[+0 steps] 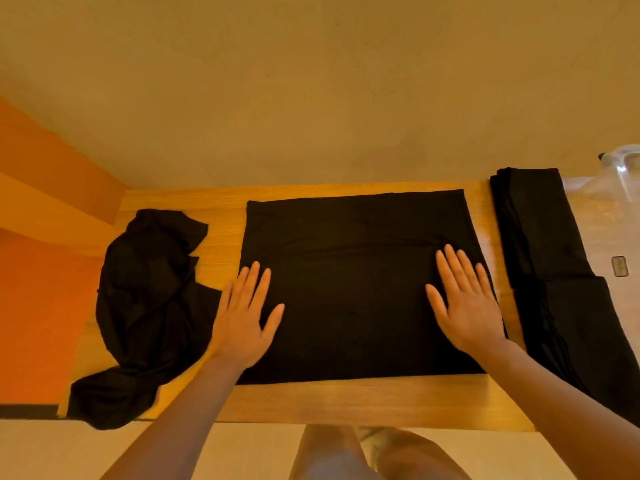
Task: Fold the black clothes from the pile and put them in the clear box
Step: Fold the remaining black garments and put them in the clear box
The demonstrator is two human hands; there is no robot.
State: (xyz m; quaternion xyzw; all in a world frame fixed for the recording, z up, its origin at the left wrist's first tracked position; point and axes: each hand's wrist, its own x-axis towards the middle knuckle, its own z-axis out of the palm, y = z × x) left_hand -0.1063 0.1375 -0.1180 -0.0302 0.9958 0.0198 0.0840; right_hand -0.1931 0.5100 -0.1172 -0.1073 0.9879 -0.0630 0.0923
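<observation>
Head view, looking down over a wooden worktop (346,400) with you standing at its near edge. Going left to right: by the worktop's left edge sits the pile (145,306), loose crumpled black cloth with one tail spilling over the near left corner; how many pieces it holds cannot be told. Your left hand (242,323) lies flat, fingers straight and spread, on the near left part of a black garment (349,271) laid out in the middle of the worktop as a neat rectangle reaching almost to the far edge. Your right hand (467,303) presses flat on the garment's right side in the same way, fingers spread wide, gripping nothing. Just beyond, at the right edge, folded black clothes (540,230) lie stacked inside the clear box (623,168), whose see-through rim shows at the far right corner. By the look of it, some clothes are already folded and boxed, this one is partly folded and being smoothed, and the pile is left to do.
</observation>
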